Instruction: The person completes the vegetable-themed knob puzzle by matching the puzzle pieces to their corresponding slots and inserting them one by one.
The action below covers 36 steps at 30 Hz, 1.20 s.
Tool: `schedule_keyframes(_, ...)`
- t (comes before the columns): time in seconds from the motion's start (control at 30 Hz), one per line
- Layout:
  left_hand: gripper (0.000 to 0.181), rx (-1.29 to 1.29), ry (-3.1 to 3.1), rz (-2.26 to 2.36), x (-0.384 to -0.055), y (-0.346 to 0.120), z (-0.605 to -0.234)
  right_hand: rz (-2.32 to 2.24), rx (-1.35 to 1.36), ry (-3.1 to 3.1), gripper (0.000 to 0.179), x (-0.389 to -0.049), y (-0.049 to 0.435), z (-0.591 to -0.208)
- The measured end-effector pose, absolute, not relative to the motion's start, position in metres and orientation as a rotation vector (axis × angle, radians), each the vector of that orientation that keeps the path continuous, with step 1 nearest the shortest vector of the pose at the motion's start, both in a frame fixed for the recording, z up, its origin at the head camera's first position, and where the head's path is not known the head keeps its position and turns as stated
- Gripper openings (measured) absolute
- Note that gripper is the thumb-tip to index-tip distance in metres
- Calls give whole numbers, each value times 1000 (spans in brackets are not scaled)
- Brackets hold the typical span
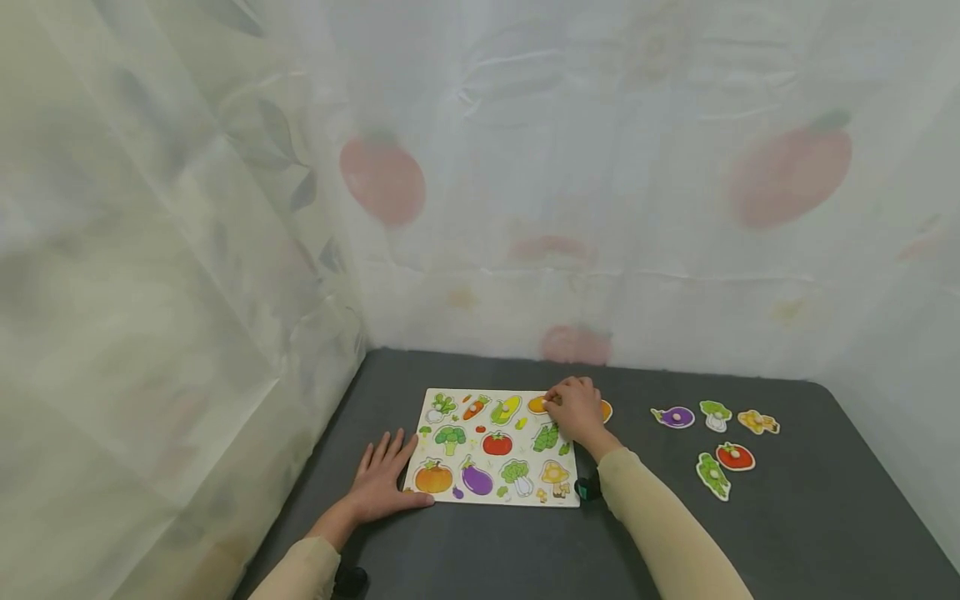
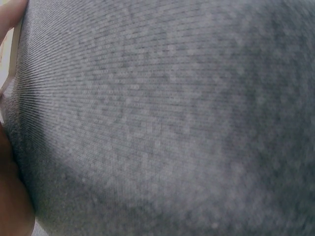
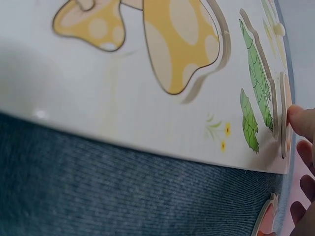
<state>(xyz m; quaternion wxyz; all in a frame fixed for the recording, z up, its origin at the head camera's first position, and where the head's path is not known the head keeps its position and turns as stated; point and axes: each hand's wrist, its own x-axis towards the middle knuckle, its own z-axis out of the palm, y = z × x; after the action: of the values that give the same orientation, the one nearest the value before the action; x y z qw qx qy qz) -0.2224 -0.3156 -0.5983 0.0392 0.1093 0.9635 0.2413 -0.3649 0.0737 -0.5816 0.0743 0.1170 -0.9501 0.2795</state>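
The step in hand looks to be seating a thin puzzle piece (image 3: 283,101) at the far right corner of the puzzle board (image 1: 522,447); the right hand (image 1: 576,412) pinches it narrowly between thumb and finger, though most of its face is hidden from both views, so I cannot say for certain which vegetable it shows. The left hand (image 1: 384,482) lies with fingers spread wide, resting on the board's left edge, apparently steadying it. The next move likely calls for turning the piece until its outline matches the recess, then pressing it flat. Loose on the table (image 1: 487,554) to the right are an eggplant piece (image 1: 679,417), a bok choy piece (image 1: 716,412), a mushroom piece (image 1: 756,422), a tomato piece (image 1: 731,457) and a green piece (image 1: 711,477); no brand, label or writing can be read
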Motion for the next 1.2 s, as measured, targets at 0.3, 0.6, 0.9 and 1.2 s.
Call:
schedule_keyframes(0.3, 117, 324, 2958, 716, -221, -314, -594, 852, 358, -2869, 15, -366, 74, -580)
schedule_keyframes(0.6, 116, 334, 2953, 738, -221, -314, -594, 846, 357, -2870, 15, -363, 74, -579)
schedule_keyframes(0.9, 116, 335, 2957, 737, -221, -315, -596, 777, 366, -2859, 15, -361, 73, -580)
schedule_keyframes(1.2, 118, 320, 2946, 739, -221, -315, -596, 752, 376, -2842, 16, -359, 72, -578)
